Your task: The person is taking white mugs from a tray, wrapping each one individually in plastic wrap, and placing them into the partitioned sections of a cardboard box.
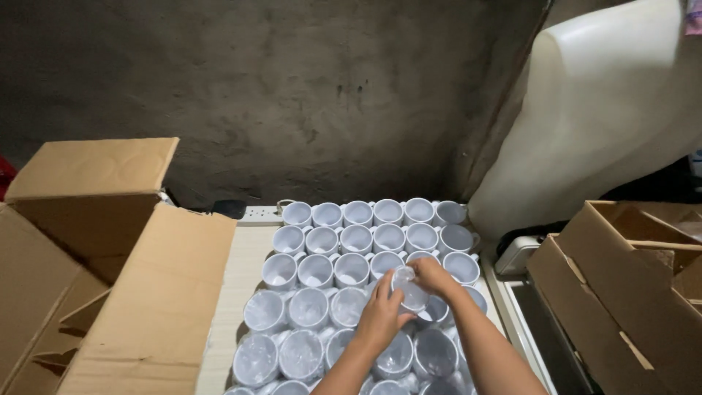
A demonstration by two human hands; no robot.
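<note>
Both hands meet over the middle of the mug rows — the left hand (pixel 380 314) and the right hand (pixel 433 276) are closed together around one clear-wrapped white ceramic mug (pixel 410 290), lifted slightly above the others and tilted, fingers curled on its sides.

Behind everything rises a dark, stained concrete wall (pixel 292 95). At the upper right leans a large, smooth cream-white plastic form (pixel 585 124). An open brown cardboard box (pixel 110 278) with raised flaps fills the left side; a second brown cardboard box (pixel 629 292) with inner dividers sits at the right. Between them lies the pale counter (pixel 238 292), bearing a tight grid of white ceramic mugs (pixel 351 241) — the far rows bare and open-mouthed, the near rows covered in thin clear plastic wrap (pixel 300 355). A white power strip (pixel 259 214) lies along the far edge of the counter, just beside the back row.
</note>
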